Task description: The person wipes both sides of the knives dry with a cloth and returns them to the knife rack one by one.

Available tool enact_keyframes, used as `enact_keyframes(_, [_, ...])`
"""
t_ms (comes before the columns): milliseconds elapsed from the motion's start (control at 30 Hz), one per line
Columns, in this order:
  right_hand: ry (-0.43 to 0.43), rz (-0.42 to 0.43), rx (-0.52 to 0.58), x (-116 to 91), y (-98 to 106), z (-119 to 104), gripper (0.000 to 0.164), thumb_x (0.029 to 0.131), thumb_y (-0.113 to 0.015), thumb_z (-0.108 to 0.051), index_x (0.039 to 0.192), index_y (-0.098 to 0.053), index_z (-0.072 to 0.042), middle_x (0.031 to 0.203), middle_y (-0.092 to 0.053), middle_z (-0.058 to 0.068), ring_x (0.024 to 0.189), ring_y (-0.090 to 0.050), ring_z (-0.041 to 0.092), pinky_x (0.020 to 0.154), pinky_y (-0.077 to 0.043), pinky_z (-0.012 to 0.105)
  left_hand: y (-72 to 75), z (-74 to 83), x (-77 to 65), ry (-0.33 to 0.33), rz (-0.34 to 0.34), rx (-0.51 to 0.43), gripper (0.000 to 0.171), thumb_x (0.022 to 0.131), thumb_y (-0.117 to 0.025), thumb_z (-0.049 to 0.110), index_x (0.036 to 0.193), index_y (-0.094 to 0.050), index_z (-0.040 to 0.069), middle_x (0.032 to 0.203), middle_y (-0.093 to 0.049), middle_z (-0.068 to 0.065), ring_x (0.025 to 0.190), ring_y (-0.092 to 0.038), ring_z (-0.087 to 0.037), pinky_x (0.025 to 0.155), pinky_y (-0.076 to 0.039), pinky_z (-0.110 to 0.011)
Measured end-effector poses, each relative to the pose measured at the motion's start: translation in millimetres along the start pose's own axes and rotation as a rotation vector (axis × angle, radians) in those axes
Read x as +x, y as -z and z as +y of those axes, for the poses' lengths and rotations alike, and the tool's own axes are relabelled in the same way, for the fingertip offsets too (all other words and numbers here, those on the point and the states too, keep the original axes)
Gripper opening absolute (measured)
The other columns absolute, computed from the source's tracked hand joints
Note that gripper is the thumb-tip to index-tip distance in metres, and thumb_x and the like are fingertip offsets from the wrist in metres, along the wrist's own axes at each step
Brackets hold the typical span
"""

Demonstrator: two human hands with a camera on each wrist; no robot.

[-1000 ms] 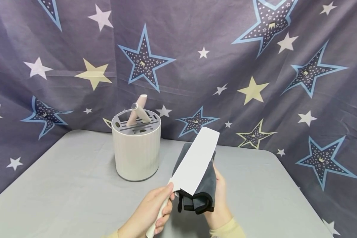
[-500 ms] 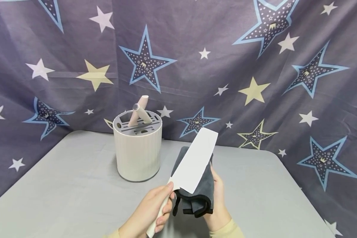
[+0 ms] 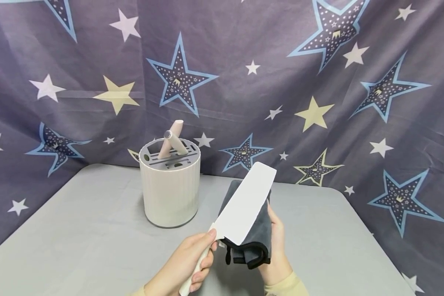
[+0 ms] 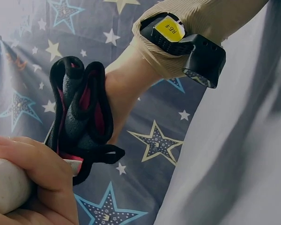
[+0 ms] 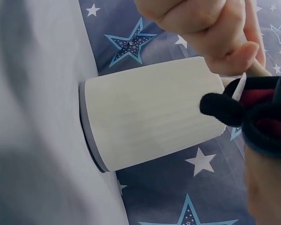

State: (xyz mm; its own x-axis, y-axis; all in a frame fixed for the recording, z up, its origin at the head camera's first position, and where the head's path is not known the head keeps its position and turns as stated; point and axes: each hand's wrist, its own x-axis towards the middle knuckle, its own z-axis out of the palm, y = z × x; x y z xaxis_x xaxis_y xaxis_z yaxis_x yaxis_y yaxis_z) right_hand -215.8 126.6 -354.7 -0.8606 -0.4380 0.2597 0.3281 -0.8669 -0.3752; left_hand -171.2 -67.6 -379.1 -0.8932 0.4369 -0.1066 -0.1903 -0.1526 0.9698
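In the head view, my left hand point(image 3: 196, 257) grips the pale handle of a kitchen knife with a broad white blade point(image 3: 248, 203), which slants up to the right, away from me. Under the blade lies a folded dark grey cloth point(image 3: 259, 234) with black edging, held by my right hand point(image 3: 275, 246) from its right side; that hand's fingers are mostly hidden behind it. The left wrist view shows the cloth's folds point(image 4: 79, 108) end-on, reddish inside, beyond the knife's handle end point(image 4: 9, 185). Both hands are raised over the table.
A cream ribbed knife holder point(image 3: 170, 197) with a grey slotted top stands on the grey table point(image 3: 77, 230), left of the hands. Two handles, one pinkish point(image 3: 176, 128) and one beige point(image 3: 175, 142), stick out of it. A star-patterned curtain point(image 3: 222, 49) hangs behind the table.
Knife and cloth have shifted slightly to the right together over the last half second, the blade staying over the cloth. Both hands keep their holds. The knife holder stays in place.
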Motion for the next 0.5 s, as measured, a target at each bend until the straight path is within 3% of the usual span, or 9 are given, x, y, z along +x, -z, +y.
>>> enact_keyframes(233, [-0.01,0.065,-0.032,-1.7,-3.2,-4.1,0.044,0.109,-0.028,-0.036,0.115,-0.066,-0.015,0.108,-0.069,0.001,0.1,-0.064,0.014,0.094,-0.051,0.027,-0.9,0.7,-0.3,0.007,-0.018,-0.008,0.045,0.099,-0.048,0.055,0.091,-0.046,0.01,0.058,-0.039,0.008,0.036,-0.034,-0.002,0.032,-0.031,-0.02])
enact_keyframes(500, [-0.024,-0.003,0.012,-1.7,-5.3,-3.8,0.047,0.11,-0.024,-0.034,0.118,-0.066,-0.014,0.111,-0.069,0.003,0.104,-0.064,0.015,0.097,-0.049,0.027,-1.8,2.1,-2.8,0.006,-0.047,-0.053,0.045,0.1,-0.046,0.055,0.094,-0.044,0.01,0.058,-0.038,0.008,0.036,-0.033,-0.004,0.032,-0.031,-0.021])
